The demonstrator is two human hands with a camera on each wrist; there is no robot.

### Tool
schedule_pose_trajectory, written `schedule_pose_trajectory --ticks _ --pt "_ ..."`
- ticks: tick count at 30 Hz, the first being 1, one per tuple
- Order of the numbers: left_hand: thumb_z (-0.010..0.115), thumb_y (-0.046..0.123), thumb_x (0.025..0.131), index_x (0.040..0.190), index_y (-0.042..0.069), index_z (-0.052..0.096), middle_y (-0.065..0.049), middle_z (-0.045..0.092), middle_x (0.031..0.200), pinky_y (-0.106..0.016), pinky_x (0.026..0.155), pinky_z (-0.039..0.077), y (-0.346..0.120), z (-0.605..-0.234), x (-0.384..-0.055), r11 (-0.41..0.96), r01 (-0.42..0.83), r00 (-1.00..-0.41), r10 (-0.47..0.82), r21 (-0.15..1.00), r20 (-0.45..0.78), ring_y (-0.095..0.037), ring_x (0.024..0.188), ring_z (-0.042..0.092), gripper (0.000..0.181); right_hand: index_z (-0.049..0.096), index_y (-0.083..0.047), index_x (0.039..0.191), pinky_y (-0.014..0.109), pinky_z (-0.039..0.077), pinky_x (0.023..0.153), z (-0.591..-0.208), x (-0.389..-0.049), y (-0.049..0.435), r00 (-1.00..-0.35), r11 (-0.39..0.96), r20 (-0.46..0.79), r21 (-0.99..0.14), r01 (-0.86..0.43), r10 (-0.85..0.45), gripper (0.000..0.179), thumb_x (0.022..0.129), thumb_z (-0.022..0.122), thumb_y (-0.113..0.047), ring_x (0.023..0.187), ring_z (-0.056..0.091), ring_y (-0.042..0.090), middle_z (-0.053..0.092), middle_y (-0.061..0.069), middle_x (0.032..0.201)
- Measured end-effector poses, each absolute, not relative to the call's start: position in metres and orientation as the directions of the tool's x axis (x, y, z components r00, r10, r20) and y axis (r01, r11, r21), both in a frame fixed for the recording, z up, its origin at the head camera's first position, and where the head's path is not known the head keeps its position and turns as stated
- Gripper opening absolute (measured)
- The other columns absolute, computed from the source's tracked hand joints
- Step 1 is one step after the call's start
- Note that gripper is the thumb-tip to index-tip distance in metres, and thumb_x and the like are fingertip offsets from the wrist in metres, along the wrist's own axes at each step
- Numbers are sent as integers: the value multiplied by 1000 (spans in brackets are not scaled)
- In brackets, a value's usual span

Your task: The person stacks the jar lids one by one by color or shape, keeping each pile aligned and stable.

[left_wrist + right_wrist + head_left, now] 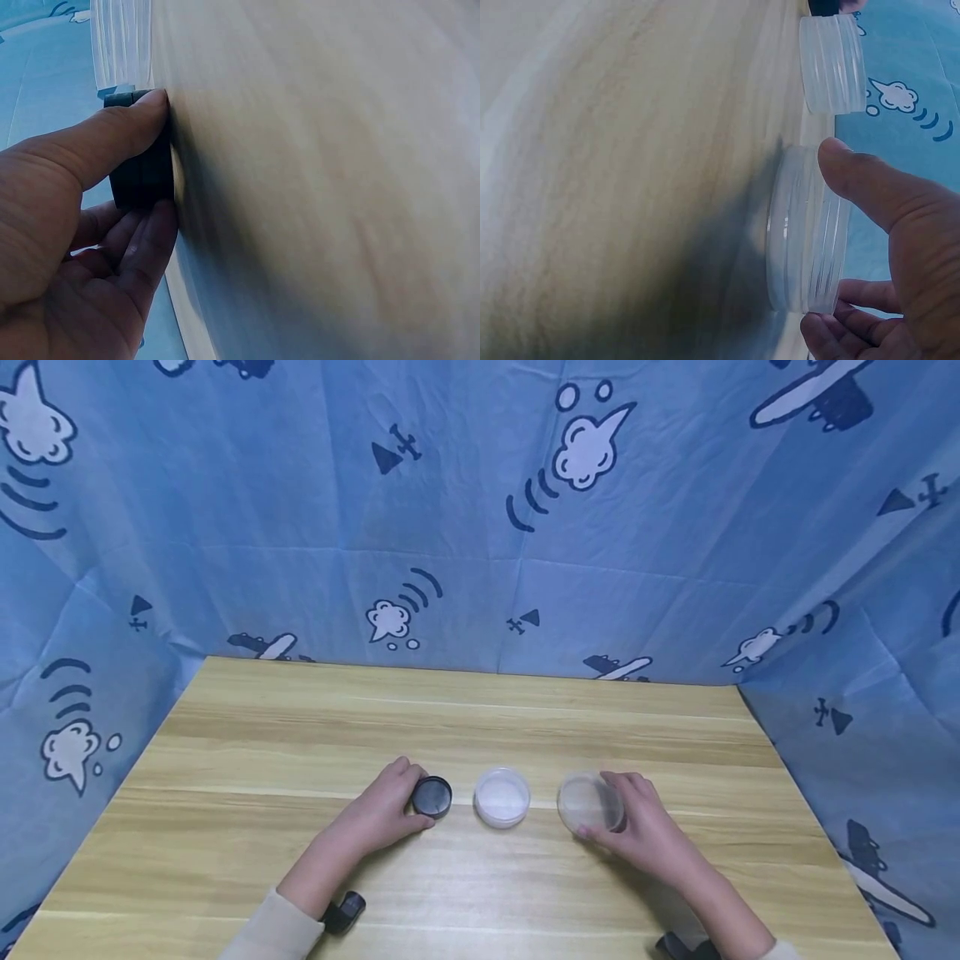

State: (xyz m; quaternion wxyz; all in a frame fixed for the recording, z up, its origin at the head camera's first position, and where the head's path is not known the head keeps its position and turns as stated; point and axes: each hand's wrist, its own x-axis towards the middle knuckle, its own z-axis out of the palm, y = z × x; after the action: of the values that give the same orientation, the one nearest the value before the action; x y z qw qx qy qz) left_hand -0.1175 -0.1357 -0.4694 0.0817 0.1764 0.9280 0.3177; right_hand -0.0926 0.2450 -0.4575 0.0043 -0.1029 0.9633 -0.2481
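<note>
A small round black container point(432, 797) is on the table, and my left hand point(384, 806) grips its sides between thumb and fingers. In the left wrist view, the black container point(142, 176) shows a seam line near one end. To its right a round clear plastic container point(502, 798) with ribbed sides stands apart, touched by neither hand. My right hand point(637, 827) holds a wider, shallow clear plastic container point(587, 803) by its edge. In the right wrist view, thumb and fingers span the wide clear container point(802, 232), which sits at the table surface; the ribbed clear container point(832, 66) is beyond it.
The three containers form a row across the wooden table point(465, 718). Blue patterned cloth point(465, 510) hangs behind the table and at both sides. A black device point(345, 912) is at the left wrist, another black device point(678, 947) at the right wrist.
</note>
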Motion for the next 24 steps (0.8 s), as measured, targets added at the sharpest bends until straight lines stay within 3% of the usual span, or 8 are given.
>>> schedule_pose_trajectory --ticks 24 --pt "91 15 80 115 5 65 -3 56 100 -40 92 51 -135 -469 -115 741 267 -928 370 616 -44 -16 96 52 44 52 8 140 62 54 99 -469 -88 243 -978 842 80 -498 -205 -191 90 77 92 -43 123 56 43 58 27 133"
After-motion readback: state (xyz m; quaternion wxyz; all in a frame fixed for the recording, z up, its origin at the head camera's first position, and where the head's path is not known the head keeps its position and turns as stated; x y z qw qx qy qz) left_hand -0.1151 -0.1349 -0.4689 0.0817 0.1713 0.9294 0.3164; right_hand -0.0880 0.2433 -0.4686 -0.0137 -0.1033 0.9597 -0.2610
